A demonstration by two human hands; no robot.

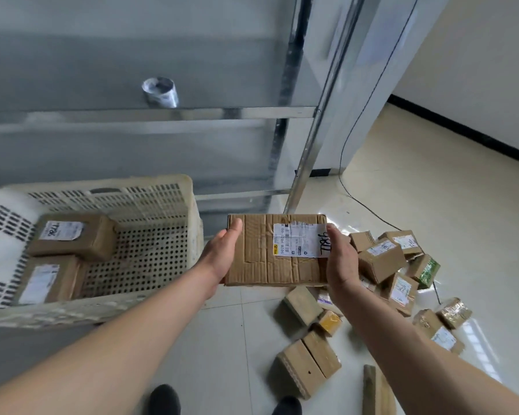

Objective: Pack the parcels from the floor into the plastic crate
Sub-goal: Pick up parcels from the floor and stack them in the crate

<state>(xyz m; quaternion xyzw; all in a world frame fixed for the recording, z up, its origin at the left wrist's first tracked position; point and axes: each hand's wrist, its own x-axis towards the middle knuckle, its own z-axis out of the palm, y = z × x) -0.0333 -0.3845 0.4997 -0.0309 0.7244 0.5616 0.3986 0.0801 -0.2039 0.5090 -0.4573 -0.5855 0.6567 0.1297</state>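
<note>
while both hands are gripping it: the flat cardboard parcel (270, 250) is hovering level in mid-air, just right of the plastic crate (162, 187) and above the floor.
left hand (222, 253): it is holding the parcel's left edge, thumb lying on top, fingers curling underneath out of sight.
right hand (340, 262): it is clamping the right edge, thumb pressing on the white shipping label (300, 239).
crate: it is sitting at the left, holding two parcels (72, 235) against its left side, one far and one near (47, 284).
floor pile (384, 265): many small boxes are lying jumbled on the pale tiles (222, 339) at the right, below the held parcel.
shelving (150, 115): a grey metal rack is standing behind the crate.
shoes (164, 399): two dark toes are showing at the near edge.
</note>
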